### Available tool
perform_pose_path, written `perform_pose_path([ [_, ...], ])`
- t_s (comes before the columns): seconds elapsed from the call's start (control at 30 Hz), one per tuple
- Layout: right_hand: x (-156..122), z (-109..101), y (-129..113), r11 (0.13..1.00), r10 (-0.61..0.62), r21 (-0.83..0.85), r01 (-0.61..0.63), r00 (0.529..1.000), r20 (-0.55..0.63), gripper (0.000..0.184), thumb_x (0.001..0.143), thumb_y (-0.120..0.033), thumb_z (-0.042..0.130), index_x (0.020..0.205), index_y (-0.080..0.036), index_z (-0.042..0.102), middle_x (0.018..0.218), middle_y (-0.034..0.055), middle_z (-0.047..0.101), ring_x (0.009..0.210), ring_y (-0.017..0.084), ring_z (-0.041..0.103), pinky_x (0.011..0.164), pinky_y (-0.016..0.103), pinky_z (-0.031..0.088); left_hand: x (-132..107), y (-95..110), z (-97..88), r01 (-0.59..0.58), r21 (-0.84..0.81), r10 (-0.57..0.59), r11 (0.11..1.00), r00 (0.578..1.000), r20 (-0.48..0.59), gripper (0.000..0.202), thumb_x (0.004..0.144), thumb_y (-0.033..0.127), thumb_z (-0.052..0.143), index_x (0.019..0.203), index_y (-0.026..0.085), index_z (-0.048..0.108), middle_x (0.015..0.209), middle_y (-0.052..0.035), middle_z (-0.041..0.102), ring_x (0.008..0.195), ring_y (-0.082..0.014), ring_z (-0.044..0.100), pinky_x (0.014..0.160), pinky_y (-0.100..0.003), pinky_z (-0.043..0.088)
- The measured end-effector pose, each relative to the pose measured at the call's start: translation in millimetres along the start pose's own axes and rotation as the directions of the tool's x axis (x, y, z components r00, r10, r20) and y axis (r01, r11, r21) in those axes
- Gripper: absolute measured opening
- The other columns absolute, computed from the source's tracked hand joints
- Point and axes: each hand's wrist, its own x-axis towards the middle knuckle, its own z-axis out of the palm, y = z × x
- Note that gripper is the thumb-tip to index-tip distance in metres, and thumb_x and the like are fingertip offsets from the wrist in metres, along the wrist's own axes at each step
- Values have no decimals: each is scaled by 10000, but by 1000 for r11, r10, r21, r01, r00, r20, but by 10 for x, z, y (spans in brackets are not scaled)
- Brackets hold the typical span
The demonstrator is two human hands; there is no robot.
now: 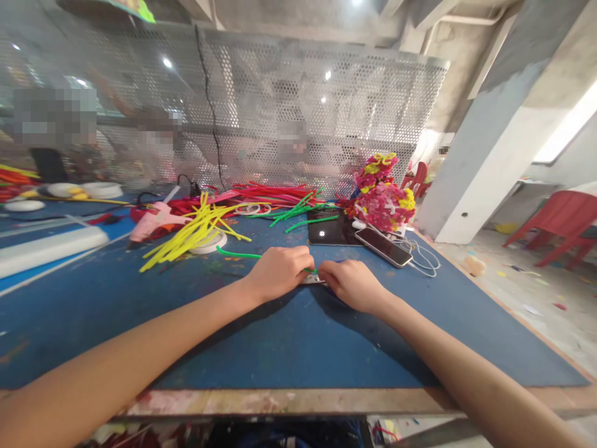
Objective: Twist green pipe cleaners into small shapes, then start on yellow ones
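Observation:
A green pipe cleaner (240, 254) runs from the left into my left hand (282, 272), whose closed fingers grip it. Its short green end shows between the two hands and meets the fingertips of my right hand (352, 283), which is also closed in a pinch. Just under the fingertips lies a small whitish, partly shiny piece (315, 279); the hands hide most of it, so its kind is unclear. Both hands are low over the blue table mat (289, 348), nearly touching each other.
Yellow pipe cleaners (196, 230) lie over a white tape roll (209, 242), beside a pink glue gun (156, 221). Behind are green pipe cleaners (298, 208) and red pipe cleaners (275, 193). A black tablet (333, 231), a phone (385, 246) with cable and a pink flower bundle (385, 202) stand right.

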Motion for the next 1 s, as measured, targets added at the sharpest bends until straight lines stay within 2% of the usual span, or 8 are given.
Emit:
perform_pose_path([
  [0.13,2,-3,-46,993,81,90,-79,996,-26,230,862,-260,338,818,-219,560,702,19,647,639,159,581,511,232,214,-39,69,91,51,-11,-51,999,990,-131,97,774,168,525,788,192,618,788,1,600,722,-142,574,597,-222,376],
  [0.33,13,13,-58,954,211,243,-174,968,-136,221,857,-266,353,796,-202,557,655,17,608,600,147,540,524,229,239,-20,152,141,103,-432,-235,896,935,-265,107,775,223,564,786,164,652,739,-13,601,702,-122,554,638,-215,403],
  [0.5,37,27,-6,790,283,611,-59,918,-277,216,865,-259,356,734,-180,507,615,-14,518,566,97,456,551,200,297,3,179,156,67,-649,-326,758,900,-288,196,802,291,526,854,158,659,739,-19,592,623,-98,502,573,-202,384],
  [0.6,58,31,25,610,237,790,60,938,-254,221,880,-288,336,764,-174,486,562,-37,453,520,83,405,534,193,313,29,96,177,140,-783,-378,606,917,-129,227,782,336,537,830,135,632,653,4,564,494,-70,437,484,-191,350],
  [0.7,68,20,65,505,78,851,143,974,-210,244,880,-313,351,750,-160,490,593,-33,432,545,79,389,535,191,322,55,-46,169,208,-877,-253,434,962,103,250,775,364,526,807,121,579,624,19,550,438,-53,408,451,-184,335],
  [0.77,67,3,100,523,-44,834,176,983,-180,242,877,-305,369,748,-151,504,625,-26,432,577,80,394,550,190,326,68,-144,131,242,-873,-155,423,969,193,256,761,373,537,762,119,566,610,25,535,457,-52,400,458,-178,323],
  [0.83,64,-15,138,588,-165,777,224,974,-155,219,880,-271,374,775,-145,520,672,-13,465,617,85,414,584,193,336,76,-223,77,276,-836,-93,475,960,264,254,743,372,556,739,119,572,592,31,513,486,-56,391,466,-173,308],
  [1.0,55,-26,199,789,-377,461,405,913,-157,232,892,-194,346,826,-138,561,759,33,545,719,120,439,679,226,328,79,-285,-13,335,-711,-8,618,907,420,251,746,362,543,733,118,602,589,29,511,495,-59,378,467,-172,288],
])
